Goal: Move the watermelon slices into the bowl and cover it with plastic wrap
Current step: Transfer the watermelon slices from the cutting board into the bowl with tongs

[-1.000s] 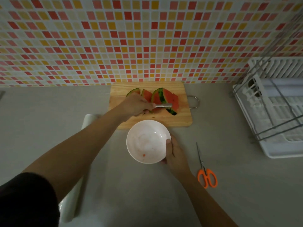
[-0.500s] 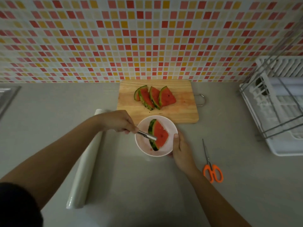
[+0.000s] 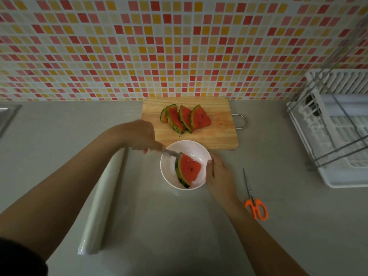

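A white bowl [image 3: 169, 172] stands on the counter just in front of the wooden cutting board [image 3: 219, 134]. One watermelon slice [image 3: 188, 169] lies inside the bowl. Three more watermelon slices [image 3: 185, 119] lean against each other on the board. My left hand [image 3: 140, 135] grips metal tongs [image 3: 171, 153] whose tips reach over the bowl's rim to the rind of the slice in it. My right hand [image 3: 219, 173] holds the bowl's right rim, thumb at the edge. A roll of plastic wrap [image 3: 103, 204] lies on the counter to the left of the bowl.
Orange-handled scissors [image 3: 253, 202] lie to the right of my right wrist. A white dish rack [image 3: 338, 136] with a wire frame fills the right side. A sink edge [image 3: 8, 116] shows at far left. A tiled wall rises behind the board.
My left hand carried one slice with the tongs from the board into the bowl, where it now lies. My right hand has stayed on the bowl's rim.
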Motion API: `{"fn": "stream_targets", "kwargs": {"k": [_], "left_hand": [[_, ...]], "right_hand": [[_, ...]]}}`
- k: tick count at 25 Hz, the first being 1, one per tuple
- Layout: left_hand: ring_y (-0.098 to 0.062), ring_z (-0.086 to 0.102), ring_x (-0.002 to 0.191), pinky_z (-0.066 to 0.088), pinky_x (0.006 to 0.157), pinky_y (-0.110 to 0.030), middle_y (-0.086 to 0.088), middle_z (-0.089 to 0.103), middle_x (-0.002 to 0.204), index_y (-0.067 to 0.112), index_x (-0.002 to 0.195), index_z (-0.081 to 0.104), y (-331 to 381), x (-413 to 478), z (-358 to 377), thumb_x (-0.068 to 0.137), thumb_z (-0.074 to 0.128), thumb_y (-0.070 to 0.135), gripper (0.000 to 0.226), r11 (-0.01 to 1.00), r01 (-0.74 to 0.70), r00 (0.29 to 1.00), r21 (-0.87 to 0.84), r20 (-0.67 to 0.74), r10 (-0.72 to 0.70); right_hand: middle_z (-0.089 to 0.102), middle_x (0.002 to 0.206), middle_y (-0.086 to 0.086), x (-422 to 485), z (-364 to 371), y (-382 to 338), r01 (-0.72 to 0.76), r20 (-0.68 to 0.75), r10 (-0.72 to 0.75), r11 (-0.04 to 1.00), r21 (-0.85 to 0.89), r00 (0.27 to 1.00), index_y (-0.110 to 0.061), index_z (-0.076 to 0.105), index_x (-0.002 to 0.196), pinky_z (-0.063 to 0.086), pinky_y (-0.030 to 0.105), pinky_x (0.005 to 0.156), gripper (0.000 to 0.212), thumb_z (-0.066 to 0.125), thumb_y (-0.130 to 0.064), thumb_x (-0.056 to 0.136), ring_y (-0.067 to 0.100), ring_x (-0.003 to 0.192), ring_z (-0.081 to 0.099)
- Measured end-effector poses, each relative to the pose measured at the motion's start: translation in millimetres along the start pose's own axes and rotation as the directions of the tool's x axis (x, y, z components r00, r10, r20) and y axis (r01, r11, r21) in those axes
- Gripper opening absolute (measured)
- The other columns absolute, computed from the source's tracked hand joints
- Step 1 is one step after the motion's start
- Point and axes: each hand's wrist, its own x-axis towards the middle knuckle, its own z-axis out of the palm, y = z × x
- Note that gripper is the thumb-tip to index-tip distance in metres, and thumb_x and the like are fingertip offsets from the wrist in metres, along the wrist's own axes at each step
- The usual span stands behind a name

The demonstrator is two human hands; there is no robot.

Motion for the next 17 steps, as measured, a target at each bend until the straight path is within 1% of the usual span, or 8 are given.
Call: {"fn": "stream_targets", "kwargs": {"k": [3, 6, 9, 11, 12, 14, 15, 17], "left_hand": [[-0.009, 0.056, 0.051, 0.040, 0.050, -0.020, 0.009, 0.063, 0.048, 0.022, 0.058, 0.066, -5, 6, -2, 0.080, 0.063, 0.054, 0.039, 0.986, -0.013, 0.986, -0.164, -0.168, -0.015], [-0.011, 0.050, 0.048, 0.040, 0.047, -0.020, 0.005, 0.063, 0.053, 0.013, 0.069, 0.073, 2, 18, 5, 0.081, 0.063, 0.051, 0.041, 0.973, -0.012, 0.991, -0.233, -0.130, -0.018], [-0.008, 0.039, 0.037, 0.033, 0.039, -0.019, 0.004, 0.057, 0.047, 0.007, 0.074, 0.074, 1, 27, 3, 0.081, 0.065, 0.045, 0.040, 0.896, 0.008, 0.995, -0.443, -0.081, -0.049], [-0.008, 0.037, 0.035, 0.031, 0.037, -0.019, 0.002, 0.055, 0.047, 0.004, 0.075, 0.074, 0, 35, 0, 0.081, 0.065, 0.044, 0.041, 0.816, -0.002, 0.981, -0.578, -0.158, -0.110], [-0.009, 0.040, 0.038, 0.034, 0.040, -0.020, 0.001, 0.058, 0.050, 0.005, 0.075, 0.073, 2, 41, 1, 0.081, 0.065, 0.046, 0.043, 0.810, -0.016, 0.953, -0.586, -0.254, -0.166], [-0.015, 0.051, 0.050, 0.041, 0.049, -0.025, -0.006, 0.064, 0.061, 0.003, 0.074, 0.072, 10, 55, 7, 0.082, 0.061, 0.049, 0.049, 0.873, -0.020, 0.863, -0.487, -0.450, -0.232], [-0.020, 0.054, 0.056, 0.043, 0.054, -0.028, -0.010, 0.064, 0.064, 0.000, 0.073, 0.072, 15, 61, 11, 0.085, 0.058, 0.049, 0.052, 0.913, -0.014, 0.834, -0.408, -0.508, -0.214], [-0.025, 0.056, 0.061, 0.046, 0.058, -0.031, -0.010, 0.058, 0.060, -0.001, 0.072, 0.070, 22, 69, 21, 0.088, 0.055, 0.048, 0.053, 0.959, -0.010, 0.825, -0.284, -0.544, -0.153]], "right_hand": [[0.064, 0.103, 0.015, 17, -5, -11, 0.102, -0.006, -0.108, 0.955, -0.278, 0.994, -0.015, 0.049, 0.131, 0.039, 0.033, 0.065, 0.037, 0.036, -0.024, 0.097, 0.033, 0.088, 0.060], [0.068, 0.092, 0.015, 29, -9, -18, 0.113, 0.040, -0.108, 0.860, -0.497, 0.993, -0.012, 0.054, 0.123, 0.033, 0.030, 0.059, 0.033, 0.035, -0.020, 0.098, 0.033, 0.080, 0.063], [0.069, 0.089, 0.017, 31, -8, -18, 0.059, 0.052, -0.038, 0.847, -0.528, 0.998, -0.005, 0.059, 0.102, 0.032, 0.030, 0.057, 0.025, 0.037, -0.013, 0.095, 0.033, 0.079, 0.064], [0.068, 0.089, 0.017, 32, -6, -17, 0.027, 0.029, -0.014, 0.864, -0.504, 0.999, -0.004, 0.059, 0.100, 0.032, 0.030, 0.057, 0.024, 0.038, -0.012, 0.094, 0.034, 0.080, 0.064], [0.068, 0.089, 0.017, 32, -5, -16, 0.021, 0.019, -0.013, 0.866, -0.500, 1.000, -0.004, 0.059, 0.102, 0.032, 0.030, 0.057, 0.024, 0.038, -0.012, 0.094, 0.035, 0.080, 0.064], [0.068, 0.089, 0.017, 30, -4, -13, 0.012, 0.004, -0.012, 0.873, -0.487, 1.000, -0.004, 0.058, 0.103, 0.032, 0.030, 0.057, 0.024, 0.038, -0.012, 0.094, 0.035, 0.080, 0.064], [0.068, 0.089, 0.017, 30, -4, -11, 0.013, -0.003, -0.016, 0.880, -0.475, 1.000, -0.003, 0.058, 0.103, 0.032, 0.030, 0.057, 0.024, 0.039, -0.012, 0.094, 0.035, 0.080, 0.064], [0.068, 0.088, 0.017, 28, -3, -8, 0.011, -0.028, -0.026, 0.895, -0.446, 0.999, -0.004, 0.059, 0.103, 0.033, 0.030, 0.057, 0.024, 0.039, -0.013, 0.094, 0.034, 0.077, 0.064]]}}
